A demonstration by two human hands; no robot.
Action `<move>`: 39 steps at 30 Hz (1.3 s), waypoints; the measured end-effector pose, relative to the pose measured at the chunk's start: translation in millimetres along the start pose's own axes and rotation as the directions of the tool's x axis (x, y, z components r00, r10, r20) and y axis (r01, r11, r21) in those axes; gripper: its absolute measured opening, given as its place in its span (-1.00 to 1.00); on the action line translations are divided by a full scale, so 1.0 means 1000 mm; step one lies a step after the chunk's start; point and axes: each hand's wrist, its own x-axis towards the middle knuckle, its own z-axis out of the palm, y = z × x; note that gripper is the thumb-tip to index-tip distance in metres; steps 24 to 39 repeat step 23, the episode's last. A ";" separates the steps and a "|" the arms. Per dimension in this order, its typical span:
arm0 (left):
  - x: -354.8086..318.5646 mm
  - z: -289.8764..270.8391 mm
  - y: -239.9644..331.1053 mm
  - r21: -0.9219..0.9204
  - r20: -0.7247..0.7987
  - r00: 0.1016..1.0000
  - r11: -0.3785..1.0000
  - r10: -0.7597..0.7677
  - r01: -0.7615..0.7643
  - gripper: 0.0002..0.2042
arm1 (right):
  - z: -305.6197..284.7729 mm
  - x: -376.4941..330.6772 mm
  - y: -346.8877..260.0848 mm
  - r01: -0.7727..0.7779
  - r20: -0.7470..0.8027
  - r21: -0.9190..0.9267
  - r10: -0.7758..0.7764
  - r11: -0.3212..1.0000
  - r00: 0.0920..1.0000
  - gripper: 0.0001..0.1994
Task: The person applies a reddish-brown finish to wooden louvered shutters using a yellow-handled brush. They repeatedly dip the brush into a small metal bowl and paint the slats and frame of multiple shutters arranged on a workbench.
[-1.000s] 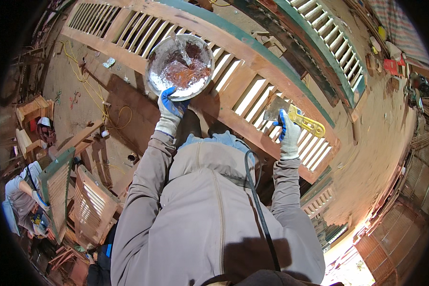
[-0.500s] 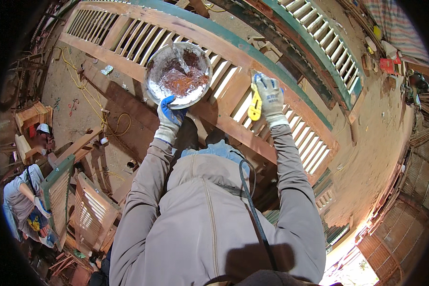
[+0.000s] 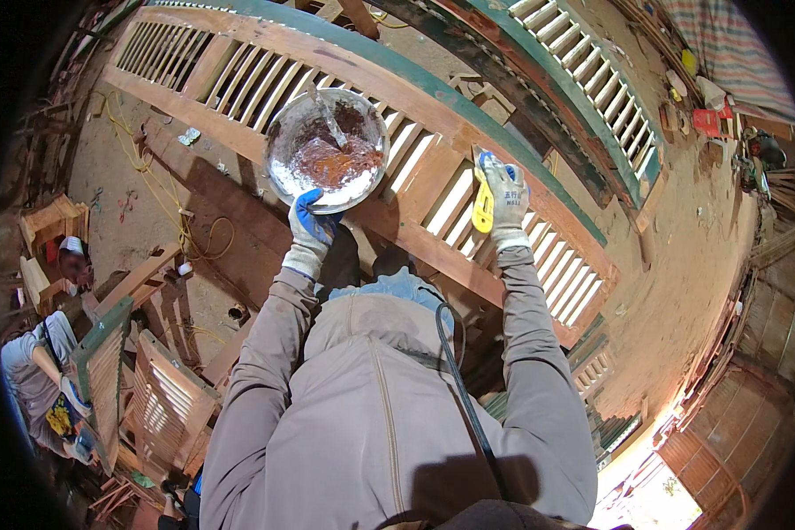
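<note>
My left hand (image 3: 310, 228), in a white glove with blue palm, grips the near rim of a round metal bowl (image 3: 278, 181). Reddish-brown paste and white powder (image 3: 336, 166) lie in it, and a smeared flat stick or blade (image 3: 329, 120) leans inside. The bowl is held over a long louvered wooden shutter (image 3: 437, 163). Closed round the yellow handle of a putty knife (image 3: 483, 208), my gloved right hand (image 3: 507, 201) is over the shutter's far rail. The knife's tip is at the wood there; whether it touches I cannot tell.
Beyond lies another louvered shutter with a green edge (image 3: 561, 84). At the lower left a person (image 3: 40, 367) in gloves handles a green-edged panel (image 3: 97, 362). Yellow cord (image 3: 185, 234) trails over the dirt floor. A dark cable (image 3: 464, 389) hangs down my jacket.
My right hand and the putty knife have shifted slightly down in the picture. The whole view has drifted a little left; the bowl stays in my left hand.
</note>
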 end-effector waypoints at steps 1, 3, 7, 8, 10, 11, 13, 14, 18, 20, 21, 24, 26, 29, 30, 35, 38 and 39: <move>0.000 0.001 0.000 -0.013 0.013 1.000 1.000 0.011 -0.011 -0.54 | 0.002 0.003 0.000 -0.013 0.003 -0.046 0.013 0.999 1.000 -0.53; -0.002 0.000 0.002 -0.029 0.004 1.000 1.000 -0.004 0.004 -0.55 | 0.003 0.001 -0.003 0.066 -0.005 -0.060 -0.067 0.996 0.998 -0.54; -0.004 -0.007 0.005 -0.016 -0.007 1.000 1.000 0.020 -0.020 -0.59 | -0.009 0.014 -0.009 0.015 0.068 -0.017 -0.014 1.000 0.998 -0.57; -0.003 -0.010 0.006 0.001 -0.022 1.000 1.000 0.019 -0.019 -0.60 | -0.008 0.019 -0.007 -0.010 0.037 0.017 0.009 1.000 0.999 -0.59; -0.005 -0.005 0.007 0.007 -0.028 1.000 1.000 -0.005 0.005 -0.66 | -0.004 0.027 -0.005 -0.019 -0.002 -0.043 0.019 0.999 1.000 -0.60; -0.008 0.004 0.006 -0.001 -0.040 0.999 1.000 -0.010 0.010 -0.67 | -0.002 0.029 -0.006 -0.022 0.007 -0.050 0.022 0.999 1.000 -0.60; -0.009 0.007 0.006 -0.001 -0.054 0.998 1.000 -0.013 0.013 -0.67 | -0.004 0.028 -0.016 -0.004 -0.031 -0.033 0.002 0.999 1.000 -0.60; -0.010 0.003 0.007 0.008 -0.054 0.998 1.000 -0.013 0.014 -0.67 | -0.008 0.029 -0.020 0.005 0.033 0.022 -0.006 1.000 0.999 -0.60; -0.001 0.007 0.005 0.096 -0.064 0.998 0.995 -0.008 0.014 -0.66 | -0.017 0.000 -0.008 -0.168 0.273 0.175 0.116 0.970 0.955 -0.57; 0.008 -0.006 0.014 0.185 0.038 0.996 0.980 -0.083 0.075 -0.59 | -0.017 -0.034 -0.023 -0.294 0.139 0.547 0.261 0.784 0.955 -0.58; 0.009 -0.005 0.011 0.173 0.067 0.995 0.983 -0.077 0.064 -0.53 | -0.027 -0.050 -0.035 -0.355 0.127 0.640 0.362 0.682 0.924 -0.57; -0.010 0.014 0.014 0.146 0.131 0.991 0.989 -0.023 0.004 -0.38 | -0.084 -0.074 -0.069 -0.548 0.338 0.763 0.510 0.344 0.791 -0.48; -0.010 0.014 0.014 0.146 0.131 0.991 0.989 -0.023 0.004 -0.38 | -0.084 -0.074 -0.069 -0.548 0.338 0.763 0.510 0.344 0.791 -0.48; -0.010 0.014 0.014 0.146 0.131 0.991 0.989 -0.023 0.004 -0.38 | -0.084 -0.074 -0.069 -0.548 0.338 0.763 0.510 0.344 0.791 -0.48; -0.010 0.014 0.014 0.146 0.131 0.991 0.989 -0.023 0.004 -0.38 | -0.084 -0.074 -0.069 -0.548 0.338 0.763 0.510 0.344 0.791 -0.48; -0.010 0.014 0.014 0.146 0.131 0.991 0.989 -0.023 0.004 -0.38 | -0.084 -0.074 -0.069 -0.548 0.338 0.763 0.510 0.344 0.791 -0.48; -0.010 0.014 0.014 0.146 0.131 0.991 0.989 -0.023 0.004 -0.38 | -0.084 -0.074 -0.069 -0.548 0.338 0.763 0.510 0.344 0.791 -0.48; -0.010 0.014 0.014 0.146 0.131 0.991 0.989 -0.023 0.004 -0.38 | -0.084 -0.074 -0.069 -0.548 0.338 0.763 0.510 0.344 0.791 -0.48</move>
